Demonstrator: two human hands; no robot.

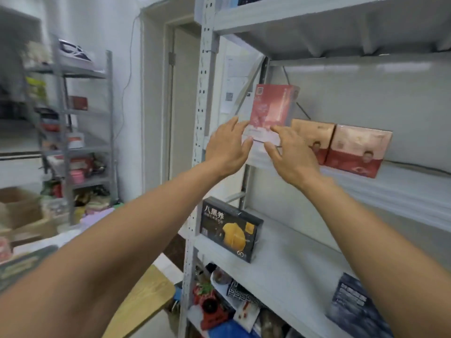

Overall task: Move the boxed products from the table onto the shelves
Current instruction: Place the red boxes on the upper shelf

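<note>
arms raised, outstretched | left hand point(228, 147), right hand point(291, 156) fingers spread at pink box point(271, 111) base

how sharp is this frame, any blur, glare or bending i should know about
Head view: the wide lens bows the shelf post; motion blur smears the left rack and softens the red box between the left hand and right hand; the black box reads sharpest; soft glare sits on the pale back panel.
</note>
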